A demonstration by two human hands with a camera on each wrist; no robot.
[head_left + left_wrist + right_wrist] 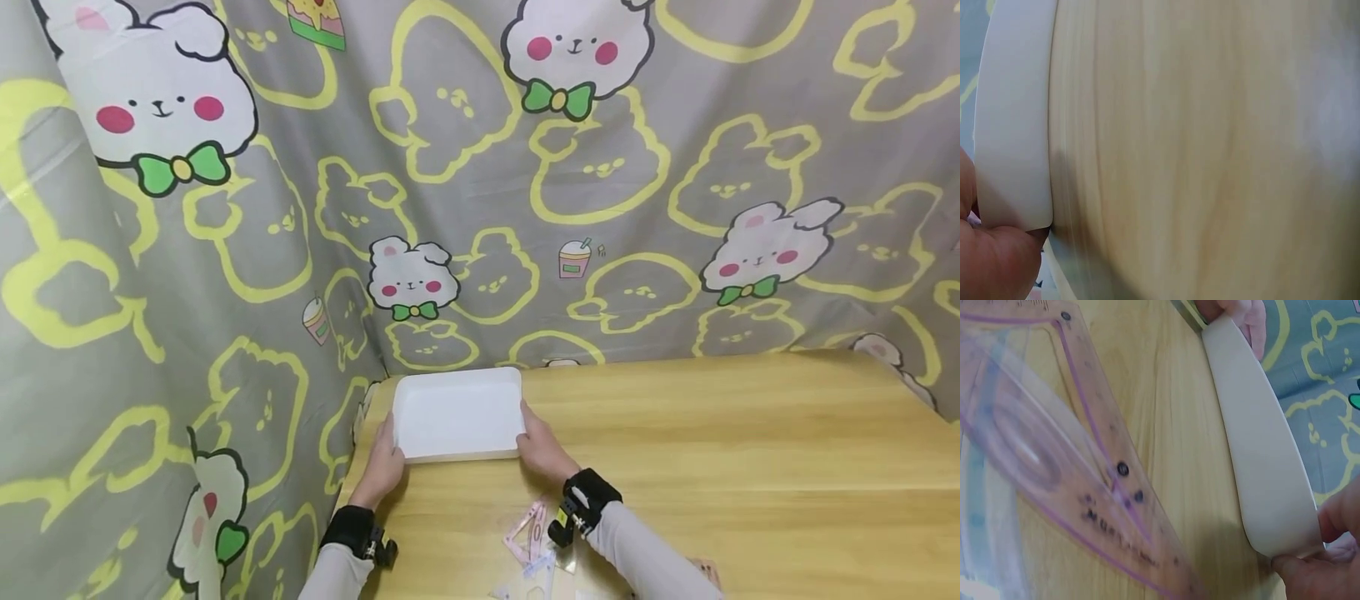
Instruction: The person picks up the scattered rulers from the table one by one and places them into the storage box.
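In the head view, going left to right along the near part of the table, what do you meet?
Rabbit-print curtain → left hand on the tray's left edge → white tray → right hand on its right edge → bare wooden table.

- Light wooden desk (pixel 750 467), yellowish grain running lengthwise, filling lower right of head view.
- Grey cloth backdrop (pixel 465 167) hung behind desk and wrapping round left side, reaching down past desk edge.
- Backdrop print: yellow rabbit outlines, white rabbits with pink cheeks and green bow ties (pixel 573 50), small drink cups (pixel 574 258), slice of cake at top edge.
- Folds and creases in cloth at left corner.
- Even, soft light, faint shadows on desk, no window in view.
- Same grey-and-yellow cloth at right edge of right wrist view.
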